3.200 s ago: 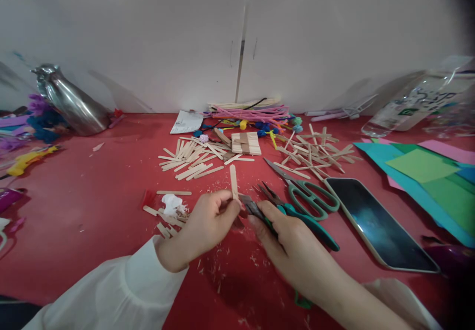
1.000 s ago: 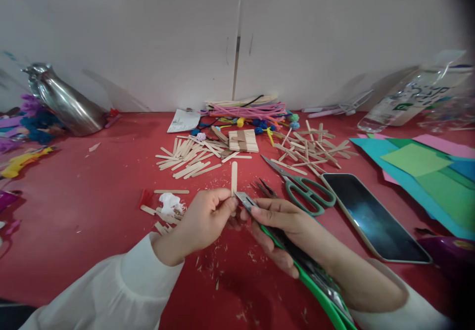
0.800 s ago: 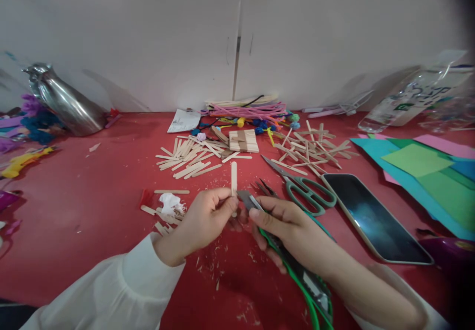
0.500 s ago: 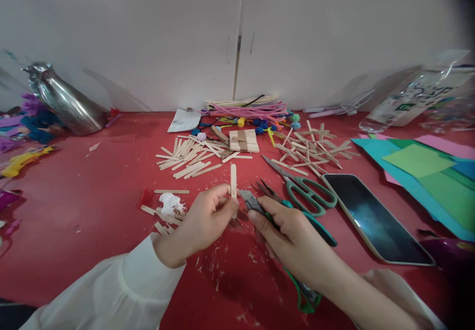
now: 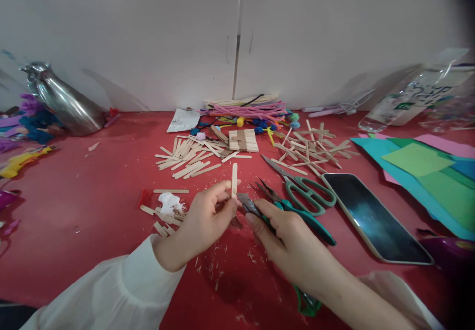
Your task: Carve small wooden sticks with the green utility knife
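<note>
Between thumb and fingers, my left hand point(image 5: 210, 216) grips a wooden craft stick point(image 5: 234, 177) held upright. Closed round a utility knife point(image 5: 249, 205) is my right hand point(image 5: 285, 231), its blade against or very near the stick's right edge; I cannot tell whether it touches. Thin wood shavings point(image 5: 217, 265) lie scattered on the red table below both hands. Just beyond my right hand are pliers point(image 5: 308, 218) with teal handles and a pair of green-handled scissors point(image 5: 309, 195). A green-handled tool point(image 5: 308, 303) lies partly hidden under my right forearm.
Loose craft sticks point(image 5: 191, 157) and a bundled stack point(image 5: 243, 141) lie ahead, with more sticks point(image 5: 315, 147) to the right. A phone point(image 5: 374, 216), coloured paper point(image 5: 426, 171) and a plastic bottle point(image 5: 408, 95) are at right. A metal jug point(image 5: 70, 102) stands at left; pipe cleaners point(image 5: 247, 112) lie behind.
The knife and my right hand have moved slightly left, bringing the blade closer to the stick. My left hand still holds the stick, which tilts a little more.
</note>
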### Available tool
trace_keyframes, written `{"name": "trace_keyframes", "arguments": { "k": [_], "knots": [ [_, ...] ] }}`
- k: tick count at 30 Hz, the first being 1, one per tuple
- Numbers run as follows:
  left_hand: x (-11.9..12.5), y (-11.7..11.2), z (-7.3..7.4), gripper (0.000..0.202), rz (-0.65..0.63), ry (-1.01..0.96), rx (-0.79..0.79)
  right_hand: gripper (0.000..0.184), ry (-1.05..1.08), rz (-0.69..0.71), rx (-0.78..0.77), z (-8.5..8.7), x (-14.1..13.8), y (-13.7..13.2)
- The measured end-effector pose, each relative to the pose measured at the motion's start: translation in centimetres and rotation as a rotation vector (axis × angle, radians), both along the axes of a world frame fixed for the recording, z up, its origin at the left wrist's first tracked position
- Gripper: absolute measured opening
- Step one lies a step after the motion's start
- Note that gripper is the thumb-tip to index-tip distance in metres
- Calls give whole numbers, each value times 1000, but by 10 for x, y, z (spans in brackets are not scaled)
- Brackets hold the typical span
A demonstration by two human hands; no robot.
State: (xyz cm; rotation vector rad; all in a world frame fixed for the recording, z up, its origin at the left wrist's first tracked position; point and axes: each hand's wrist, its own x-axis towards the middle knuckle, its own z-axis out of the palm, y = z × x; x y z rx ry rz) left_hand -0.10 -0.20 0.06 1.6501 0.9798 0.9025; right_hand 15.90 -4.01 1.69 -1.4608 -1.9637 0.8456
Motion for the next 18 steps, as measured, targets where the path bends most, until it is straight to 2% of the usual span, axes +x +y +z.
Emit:
{"name": "trace_keyframes", "arguments": {
  "k": [13, 18],
  "knots": [
    [2, -2, 0, 17, -2, 73, 103, 20, -24, -20, 9, 0, 0, 2],
    [1, -2, 5, 15, -7, 190, 175, 20, -27, -26, -26, -1, 0, 1]
  ]
}}
